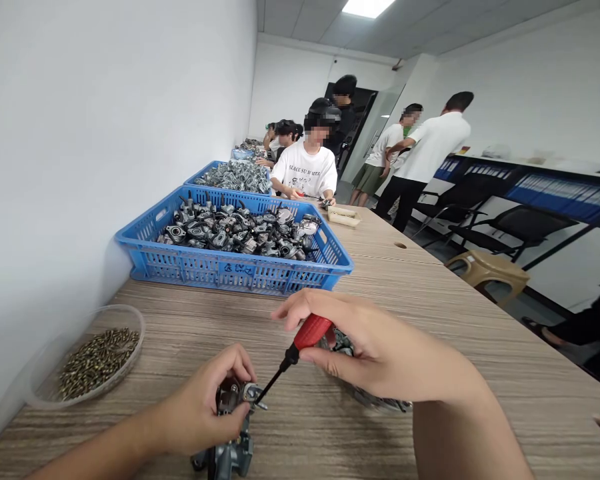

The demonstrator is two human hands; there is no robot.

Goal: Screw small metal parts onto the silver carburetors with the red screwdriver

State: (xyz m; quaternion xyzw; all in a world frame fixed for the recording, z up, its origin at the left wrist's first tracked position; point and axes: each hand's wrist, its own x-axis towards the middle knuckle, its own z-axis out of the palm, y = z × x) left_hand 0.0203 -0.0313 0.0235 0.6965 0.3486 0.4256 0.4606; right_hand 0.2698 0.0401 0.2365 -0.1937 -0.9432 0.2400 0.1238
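My left hand [215,397] is closed around a small grey metal carburetor [234,453] at the near edge of the view. In my right hand [360,347] is a screwdriver [313,331] with a red handle and a black shaft, slanting down to the left. Its tip meets the upper right side of the carburetor, near my left fingertips; the exact contact point is too small to make out. Behind my right hand sits a clear container [380,402] with metal parts, mostly hidden by the hand and wrist.
A clear tub [139,333] of small brass-coloured screws stands at left by the wall. Beyond my hands is a blue crate [240,270] full of carburetors, with another blue crate [193,179] behind. A person [307,167] works across the table [380,267]; others stand farther back.
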